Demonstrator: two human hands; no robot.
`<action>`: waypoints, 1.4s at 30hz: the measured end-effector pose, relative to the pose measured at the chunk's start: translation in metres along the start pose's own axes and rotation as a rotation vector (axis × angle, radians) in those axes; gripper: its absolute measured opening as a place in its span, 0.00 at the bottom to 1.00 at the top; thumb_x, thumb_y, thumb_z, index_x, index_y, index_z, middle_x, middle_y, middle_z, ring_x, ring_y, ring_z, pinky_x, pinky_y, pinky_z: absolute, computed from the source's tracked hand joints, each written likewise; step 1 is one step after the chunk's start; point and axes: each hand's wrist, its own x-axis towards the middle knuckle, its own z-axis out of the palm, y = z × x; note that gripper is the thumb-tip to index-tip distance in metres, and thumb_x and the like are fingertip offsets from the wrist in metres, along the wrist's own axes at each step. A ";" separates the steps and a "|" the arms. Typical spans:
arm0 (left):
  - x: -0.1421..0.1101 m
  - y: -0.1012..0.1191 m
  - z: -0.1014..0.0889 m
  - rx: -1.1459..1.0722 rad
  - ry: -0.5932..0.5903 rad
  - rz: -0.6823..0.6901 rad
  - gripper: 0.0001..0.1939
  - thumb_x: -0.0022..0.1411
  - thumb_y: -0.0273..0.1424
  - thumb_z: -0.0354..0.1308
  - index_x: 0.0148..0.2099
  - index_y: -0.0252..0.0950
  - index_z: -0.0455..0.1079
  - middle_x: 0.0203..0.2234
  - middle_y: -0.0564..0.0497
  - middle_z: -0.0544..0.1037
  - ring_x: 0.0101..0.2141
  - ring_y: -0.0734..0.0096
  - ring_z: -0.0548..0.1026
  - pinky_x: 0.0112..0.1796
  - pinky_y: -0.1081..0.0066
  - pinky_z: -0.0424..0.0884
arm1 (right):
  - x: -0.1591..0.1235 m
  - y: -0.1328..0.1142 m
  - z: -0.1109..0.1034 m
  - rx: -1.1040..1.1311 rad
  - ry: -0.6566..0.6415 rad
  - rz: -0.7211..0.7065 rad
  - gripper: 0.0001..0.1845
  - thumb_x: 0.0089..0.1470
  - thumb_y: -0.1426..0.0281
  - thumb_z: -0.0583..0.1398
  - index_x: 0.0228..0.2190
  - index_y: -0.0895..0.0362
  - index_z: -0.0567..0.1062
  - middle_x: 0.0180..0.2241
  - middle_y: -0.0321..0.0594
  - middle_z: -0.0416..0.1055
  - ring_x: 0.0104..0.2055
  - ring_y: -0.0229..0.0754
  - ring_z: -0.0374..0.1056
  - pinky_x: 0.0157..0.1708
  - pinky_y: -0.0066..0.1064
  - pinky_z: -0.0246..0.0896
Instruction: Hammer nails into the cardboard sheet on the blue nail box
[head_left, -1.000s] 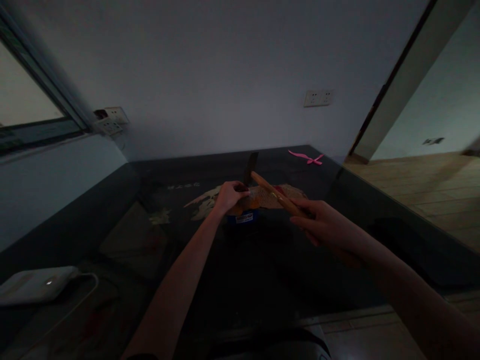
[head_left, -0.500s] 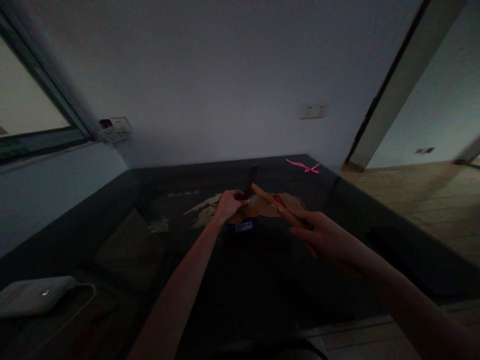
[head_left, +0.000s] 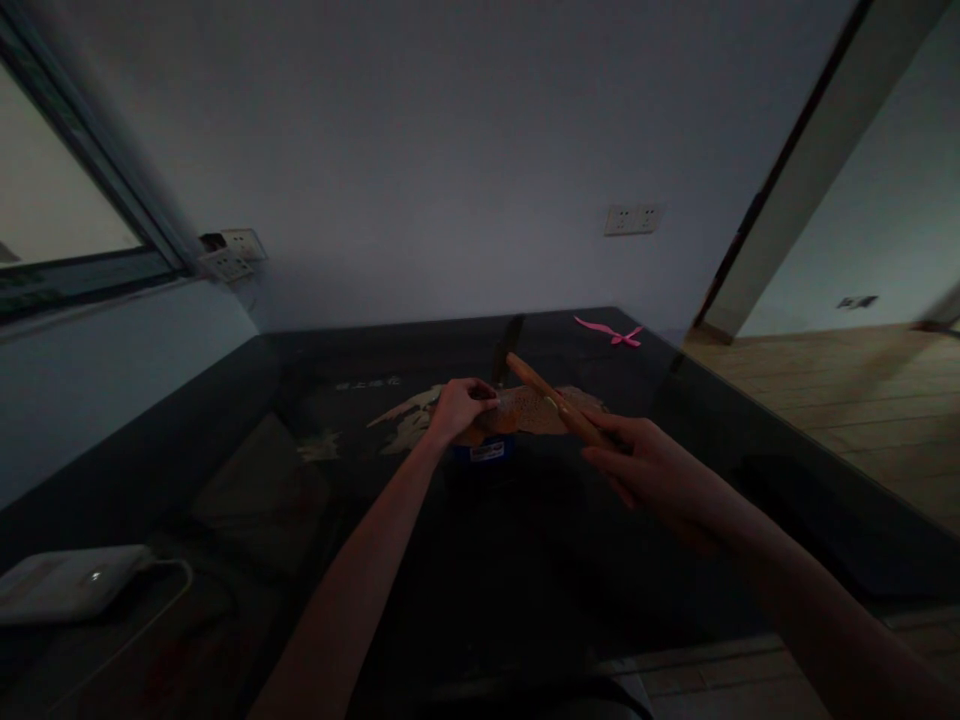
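My right hand (head_left: 652,470) is closed round the wooden handle of a hammer (head_left: 551,397); its dark head (head_left: 508,345) is raised above a small blue container (head_left: 484,452) on the dark glass table (head_left: 525,580). My left hand (head_left: 459,408) rests on top of the container with fingers pinched together; what they pinch is too dark and small to make out. An orange-brown piece sits at the container's top, beside my left fingers.
A white device (head_left: 64,583) with a cable lies at the table's near left. A pink ribbon (head_left: 611,331) lies at the far right corner. Wall sockets (head_left: 634,218) are on the back wall. A window is at left, a doorway and wooden floor at right.
The hammer head dipped toward the container half a second ago and has risen again. My left hand has stayed on the container.
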 end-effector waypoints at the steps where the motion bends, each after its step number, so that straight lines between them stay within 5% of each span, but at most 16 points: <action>1: 0.000 0.000 0.000 0.006 0.004 0.000 0.05 0.45 0.27 0.63 0.29 0.32 0.73 0.27 0.48 0.78 0.29 0.70 0.74 0.33 0.72 0.69 | 0.001 0.001 0.001 -0.005 -0.007 0.004 0.26 0.52 0.67 0.54 0.52 0.62 0.62 0.16 0.25 0.57 0.12 0.32 0.57 0.11 0.22 0.52; 25: 0.002 -0.002 -0.001 0.065 0.009 0.032 0.06 0.46 0.27 0.63 0.30 0.31 0.73 0.28 0.49 0.78 0.30 0.69 0.74 0.34 0.71 0.69 | 0.000 0.012 0.010 0.044 0.014 0.016 0.25 0.51 0.68 0.56 0.51 0.61 0.65 0.16 0.26 0.58 0.12 0.31 0.57 0.11 0.22 0.51; 30: 0.001 -0.004 0.000 0.061 0.009 0.087 0.07 0.46 0.26 0.63 0.31 0.32 0.72 0.27 0.48 0.77 0.30 0.70 0.75 0.35 0.69 0.71 | 0.002 0.038 0.023 0.269 0.195 -0.025 0.24 0.51 0.67 0.58 0.50 0.58 0.65 0.14 0.25 0.57 0.11 0.29 0.54 0.11 0.20 0.46; 36: -0.003 0.013 -0.024 -0.002 0.113 0.323 0.20 0.46 0.28 0.64 0.44 0.34 0.68 0.41 0.45 0.74 0.41 0.68 0.73 0.41 0.67 0.71 | 0.005 0.075 0.037 0.801 0.311 -0.214 0.14 0.48 0.67 0.60 0.40 0.55 0.70 0.20 0.29 0.63 0.11 0.26 0.52 0.09 0.21 0.39; 40: -0.036 0.043 -0.038 0.106 0.377 0.483 0.11 0.56 0.30 0.56 0.43 0.34 0.67 0.38 0.46 0.74 0.38 0.71 0.73 0.41 0.68 0.70 | 0.004 0.078 0.034 0.910 0.299 -0.262 0.13 0.50 0.65 0.59 0.40 0.52 0.68 0.20 0.28 0.61 0.10 0.26 0.49 0.09 0.22 0.37; 42: -0.061 0.053 -0.030 0.241 0.344 0.532 0.07 0.58 0.29 0.53 0.39 0.34 0.68 0.33 0.48 0.75 0.35 0.71 0.73 0.39 0.69 0.70 | 0.004 0.077 0.033 0.970 0.272 -0.248 0.15 0.51 0.66 0.58 0.43 0.51 0.67 0.21 0.28 0.62 0.11 0.26 0.50 0.10 0.23 0.39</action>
